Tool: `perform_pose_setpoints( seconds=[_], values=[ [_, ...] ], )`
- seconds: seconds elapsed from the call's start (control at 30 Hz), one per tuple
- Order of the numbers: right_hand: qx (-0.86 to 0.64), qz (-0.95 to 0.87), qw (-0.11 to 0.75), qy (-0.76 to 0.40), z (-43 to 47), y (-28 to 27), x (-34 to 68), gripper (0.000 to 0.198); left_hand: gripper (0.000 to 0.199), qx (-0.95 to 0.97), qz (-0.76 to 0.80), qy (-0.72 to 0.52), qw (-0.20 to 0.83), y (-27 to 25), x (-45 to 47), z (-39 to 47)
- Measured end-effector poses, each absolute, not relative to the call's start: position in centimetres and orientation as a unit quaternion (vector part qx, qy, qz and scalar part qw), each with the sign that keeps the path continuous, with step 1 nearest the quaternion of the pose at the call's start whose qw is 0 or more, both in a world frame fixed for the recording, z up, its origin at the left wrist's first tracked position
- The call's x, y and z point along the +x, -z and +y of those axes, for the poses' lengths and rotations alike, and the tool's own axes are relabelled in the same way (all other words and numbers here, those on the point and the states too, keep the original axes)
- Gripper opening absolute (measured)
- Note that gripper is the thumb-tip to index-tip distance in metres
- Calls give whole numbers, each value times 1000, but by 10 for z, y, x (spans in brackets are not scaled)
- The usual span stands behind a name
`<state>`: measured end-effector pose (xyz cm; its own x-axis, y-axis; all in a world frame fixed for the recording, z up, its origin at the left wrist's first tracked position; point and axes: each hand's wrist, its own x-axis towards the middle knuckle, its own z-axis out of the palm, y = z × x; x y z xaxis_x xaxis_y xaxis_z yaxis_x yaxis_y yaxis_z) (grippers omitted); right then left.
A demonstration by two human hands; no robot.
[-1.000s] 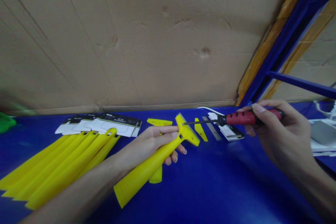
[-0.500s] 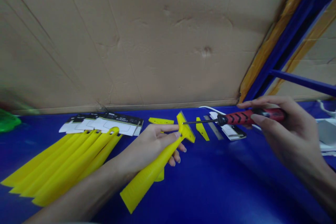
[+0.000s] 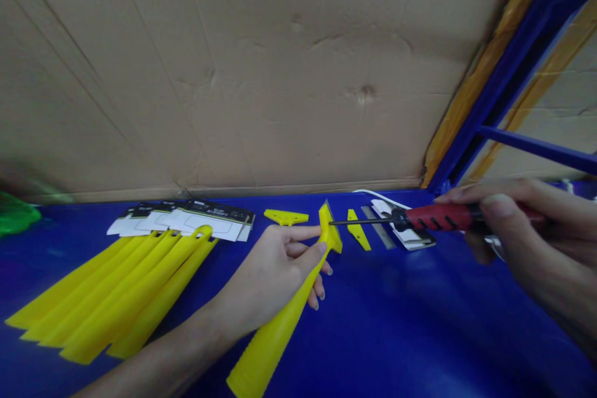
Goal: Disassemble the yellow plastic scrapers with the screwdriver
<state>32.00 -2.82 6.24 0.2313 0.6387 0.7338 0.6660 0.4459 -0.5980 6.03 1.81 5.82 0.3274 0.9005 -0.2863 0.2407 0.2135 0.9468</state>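
My left hand point(image 3: 284, 267) is closed round the neck of a yellow scraper point(image 3: 275, 342), its handle slanting down toward me and its head upright with a thin blade edge. In my right hand point(image 3: 536, 242) is a red and black screwdriver point(image 3: 433, 219), held level and pointing left. The screwdriver's tip meets the scraper head; any screw there is too small to make out. Behind and beside the scraper lie a yellow head piece point(image 3: 285, 217), a yellow clamp plate point(image 3: 358, 231) and a grey metal blade point(image 3: 379, 229).
Several yellow scraper handles point(image 3: 135, 292) lie fanned out at the left, below overlapping printed cards point(image 3: 209, 219). More cards point(image 3: 410, 237) lie beyond the blade. A cardboard wall point(image 3: 280, 74) rises behind the blue table point(image 3: 396, 323). A blue metal frame point(image 3: 494, 81) stands at right.
The scraper has turned in my left hand, so its head shows more edge-on and its handle sits lower. My right hand has shifted right and its grip on the screwdriver has changed.
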Motion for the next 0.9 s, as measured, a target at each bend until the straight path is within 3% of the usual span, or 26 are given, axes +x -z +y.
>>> perform_pose_setpoints(
  seconds=[0.23, 0.4, 0.47, 0.53, 0.63, 0.73, 0.8, 0.9],
  values=[
    [-441, -696, 565, 28, -25, -65, 334, 29, 29, 575, 489, -316, 574, -55, 58, 15],
    [-479, -687, 544, -56, -24, -66, 330, 13, 33, 571, 508, -301, 571, -49, 56, 11],
    [-476, -666, 571, -57, -23, -66, 327, 13, 35, 569, 510, -298, 572, -48, 57, 11],
    [-446, -641, 619, -90, -23, -66, 326, 31, 38, 567, 508, -299, 576, -48, 58, 10],
    [-459, -601, 637, -151, -20, -65, 329, 16, 41, 560, 504, -294, 588, -51, 60, 10],
    [-471, -593, 642, -119, -17, -63, 333, 17, 38, 554, 494, -296, 601, -52, 60, 10],
    [-423, -601, 663, -142, -15, -62, 333, 32, 40, 552, 486, -304, 605, -52, 59, 10],
    [-423, -597, 661, -167, -16, -60, 330, 19, 44, 548, 480, -316, 608, -51, 57, 11]
  ],
)
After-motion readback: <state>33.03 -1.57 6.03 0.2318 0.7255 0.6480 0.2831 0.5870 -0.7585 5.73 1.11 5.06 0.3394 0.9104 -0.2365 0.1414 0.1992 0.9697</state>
